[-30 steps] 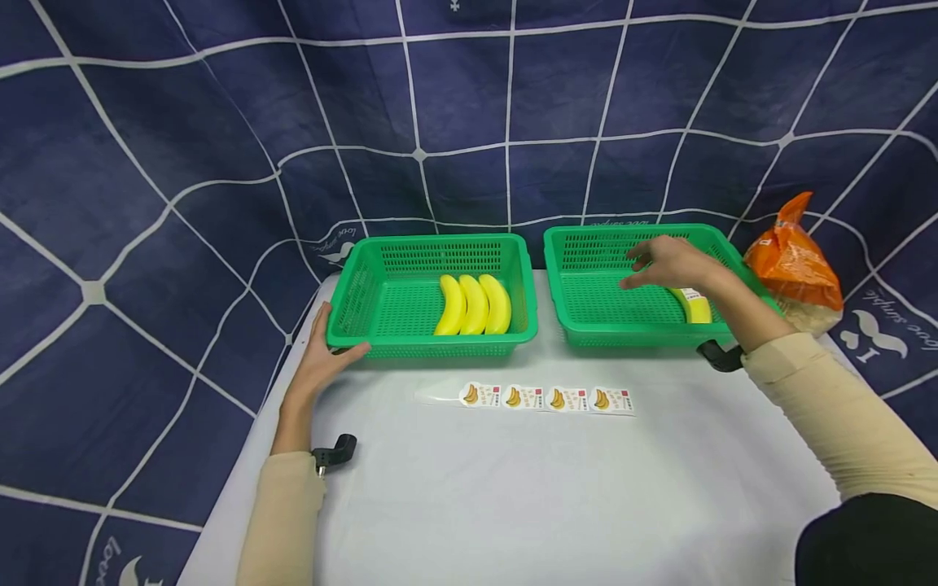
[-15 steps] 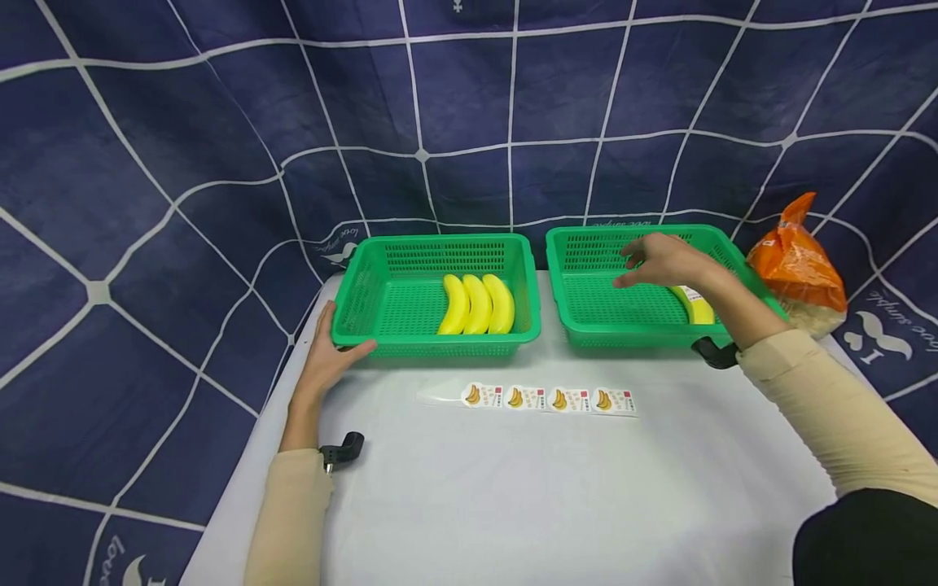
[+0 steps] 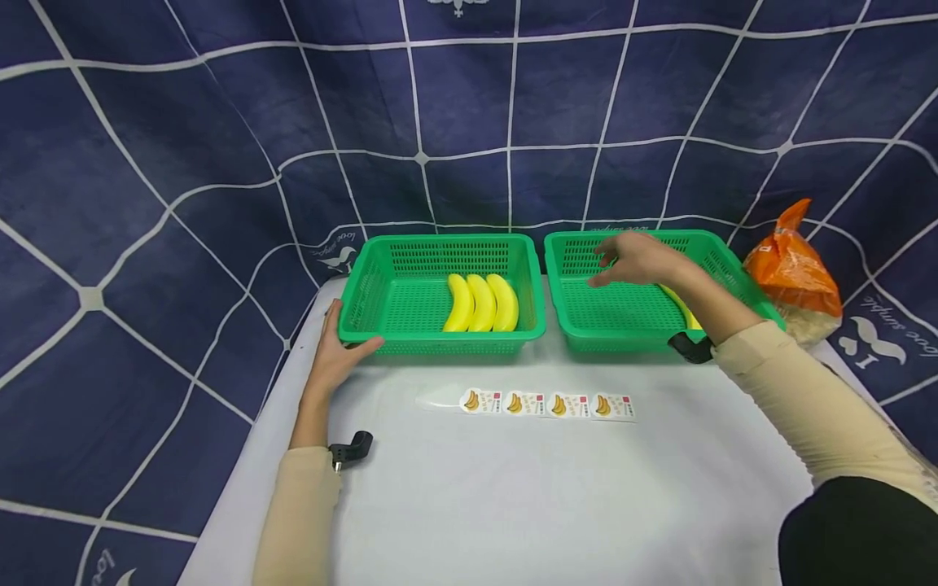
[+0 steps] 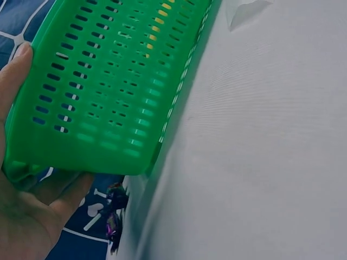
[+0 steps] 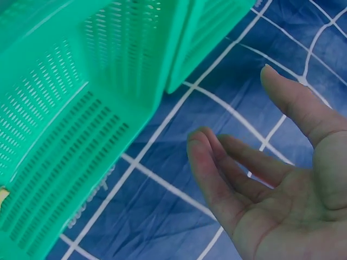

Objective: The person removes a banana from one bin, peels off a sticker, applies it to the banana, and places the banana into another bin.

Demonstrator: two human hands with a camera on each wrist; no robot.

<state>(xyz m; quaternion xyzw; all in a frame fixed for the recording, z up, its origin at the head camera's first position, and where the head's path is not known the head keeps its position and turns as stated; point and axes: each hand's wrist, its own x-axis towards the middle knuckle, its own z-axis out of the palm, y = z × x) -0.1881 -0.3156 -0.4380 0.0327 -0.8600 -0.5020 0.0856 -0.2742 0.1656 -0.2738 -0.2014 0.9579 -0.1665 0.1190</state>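
Green basket [image 3: 432, 336], left hand [image 3: 335, 356] gripping | right hand [image 3: 645, 259] loosely spread | one banana [image 3: 681, 304] partly hidden

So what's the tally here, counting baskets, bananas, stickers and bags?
Green baskets: 2
Bananas: 4 in sight, one partly hidden
Banana stickers: 4
Orange-topped bag: 1
Total: 11

At left fingers [image 4: 16, 73]: green slotted rectangular plastic basket [image 3: 425, 335]. Beyond right fingers [image 5: 206, 162]: white-gridded navy cloth [image 3: 557, 98]. Near these: yellow curved banana [image 3: 681, 304], markings unclear.
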